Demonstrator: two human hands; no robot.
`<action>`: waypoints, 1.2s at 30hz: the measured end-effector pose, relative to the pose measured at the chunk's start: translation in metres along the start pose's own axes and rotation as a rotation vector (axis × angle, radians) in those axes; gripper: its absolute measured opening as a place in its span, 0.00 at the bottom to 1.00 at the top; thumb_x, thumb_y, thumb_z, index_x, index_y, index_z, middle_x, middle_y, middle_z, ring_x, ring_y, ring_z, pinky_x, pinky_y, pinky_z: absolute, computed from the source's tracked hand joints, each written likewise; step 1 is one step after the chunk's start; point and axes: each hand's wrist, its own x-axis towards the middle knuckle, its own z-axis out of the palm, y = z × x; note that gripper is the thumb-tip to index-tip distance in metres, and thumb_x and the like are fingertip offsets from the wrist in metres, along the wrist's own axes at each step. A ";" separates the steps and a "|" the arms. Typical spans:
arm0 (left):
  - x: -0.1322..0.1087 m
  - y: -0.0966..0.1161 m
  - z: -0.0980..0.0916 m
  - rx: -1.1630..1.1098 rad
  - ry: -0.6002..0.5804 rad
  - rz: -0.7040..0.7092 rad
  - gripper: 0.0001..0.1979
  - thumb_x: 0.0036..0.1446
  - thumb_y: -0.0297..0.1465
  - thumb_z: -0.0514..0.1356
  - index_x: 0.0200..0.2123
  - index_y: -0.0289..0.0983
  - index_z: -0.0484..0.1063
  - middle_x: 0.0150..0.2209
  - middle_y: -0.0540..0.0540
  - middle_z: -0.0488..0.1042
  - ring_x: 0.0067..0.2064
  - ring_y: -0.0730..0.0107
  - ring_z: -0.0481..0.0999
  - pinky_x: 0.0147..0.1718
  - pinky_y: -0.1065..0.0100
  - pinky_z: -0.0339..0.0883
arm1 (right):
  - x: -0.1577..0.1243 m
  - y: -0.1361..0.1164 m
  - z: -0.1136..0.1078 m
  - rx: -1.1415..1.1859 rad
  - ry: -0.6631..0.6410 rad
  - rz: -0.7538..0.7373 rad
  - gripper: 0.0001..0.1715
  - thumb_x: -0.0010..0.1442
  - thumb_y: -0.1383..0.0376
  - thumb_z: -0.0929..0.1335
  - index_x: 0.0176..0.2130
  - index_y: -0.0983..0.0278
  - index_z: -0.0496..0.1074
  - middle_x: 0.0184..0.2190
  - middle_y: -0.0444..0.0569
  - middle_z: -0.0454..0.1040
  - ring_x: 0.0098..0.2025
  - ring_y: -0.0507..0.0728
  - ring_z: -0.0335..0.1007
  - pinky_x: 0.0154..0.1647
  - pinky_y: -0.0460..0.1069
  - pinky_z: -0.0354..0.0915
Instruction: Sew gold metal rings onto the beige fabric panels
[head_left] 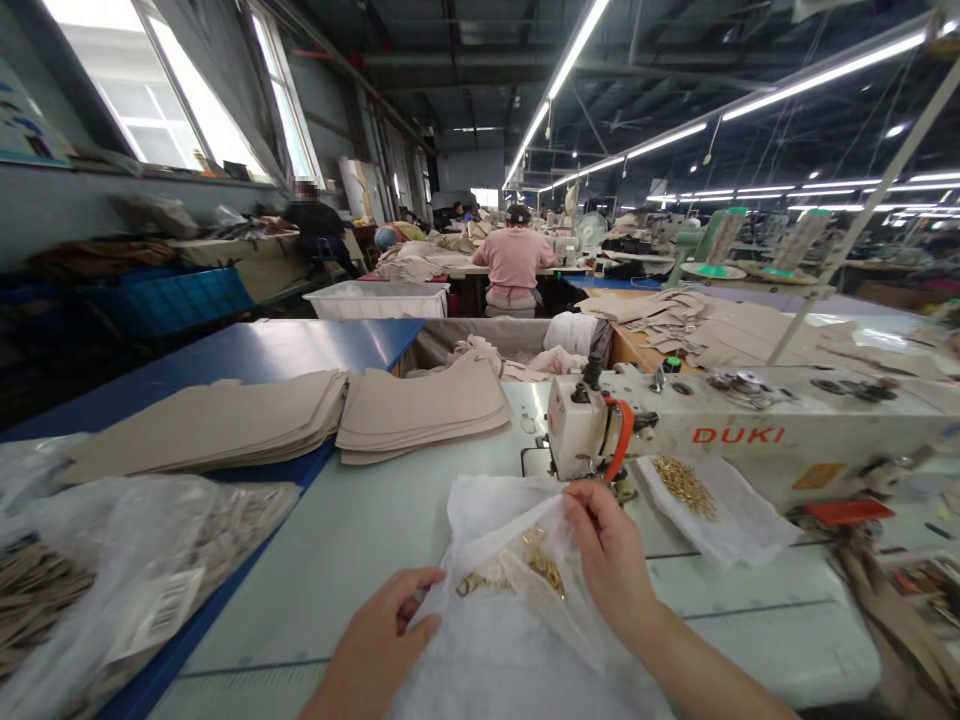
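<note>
A translucent white plastic bag (517,650) lies on the pale sewing table in front of me, with gold-coloured metal hardware pieces (544,570) showing through it. My right hand (607,550) pinches the bag's upper right edge between thumb and fingers. At the left edge of the same bag, my left hand (390,630) has its thumb and curled fingers around the plastic. A second white bag (739,510) rests open to the right, beside the sewing machine (750,420), with small gold metal pieces (682,487) heaped on it.
Stacks of beige fabric pieces (424,410) lie to the left of the machine head. A clear bag of brownish strips (172,560) sits on the blue surface at left. Beyond are a fabric-filled bin (442,335) and a seated person in pink (516,260).
</note>
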 end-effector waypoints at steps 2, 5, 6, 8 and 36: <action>0.000 0.001 0.000 0.006 -0.014 -0.023 0.20 0.45 0.32 0.53 0.43 0.37 0.72 0.22 0.54 0.62 0.25 0.68 0.67 0.28 0.69 0.61 | -0.001 -0.004 0.000 0.018 -0.008 -0.025 0.12 0.64 0.59 0.60 0.36 0.63 0.68 0.27 0.44 0.69 0.28 0.53 0.64 0.29 0.46 0.61; 0.000 0.001 0.000 0.007 -0.027 -0.035 0.20 0.45 0.32 0.52 0.43 0.37 0.72 0.22 0.53 0.64 0.26 0.67 0.67 0.29 0.68 0.61 | -0.003 -0.011 -0.002 0.046 -0.017 -0.059 0.12 0.65 0.61 0.60 0.39 0.63 0.69 0.31 0.45 0.72 0.32 0.53 0.67 0.33 0.46 0.63; 0.000 0.001 0.000 0.008 -0.027 -0.035 0.20 0.45 0.32 0.52 0.43 0.38 0.72 0.22 0.53 0.64 0.26 0.67 0.67 0.29 0.68 0.60 | -0.003 -0.013 -0.002 0.044 -0.015 -0.070 0.12 0.65 0.61 0.60 0.40 0.63 0.69 0.32 0.46 0.73 0.33 0.53 0.68 0.33 0.46 0.63; -0.001 0.002 0.000 0.007 -0.024 -0.032 0.20 0.45 0.32 0.52 0.43 0.38 0.72 0.22 0.53 0.65 0.26 0.66 0.67 0.29 0.68 0.60 | -0.002 -0.017 -0.003 0.025 -0.004 -0.102 0.11 0.65 0.62 0.60 0.41 0.62 0.69 0.33 0.46 0.74 0.33 0.53 0.69 0.33 0.45 0.63; -0.001 -0.001 0.002 -0.008 -0.033 -0.006 0.22 0.45 0.35 0.50 0.43 0.37 0.71 0.25 0.51 0.64 0.29 0.65 0.67 0.30 0.67 0.60 | 0.024 -0.063 -0.027 -0.752 -0.350 -0.677 0.10 0.62 0.75 0.64 0.40 0.64 0.71 0.30 0.47 0.72 0.32 0.56 0.68 0.30 0.48 0.61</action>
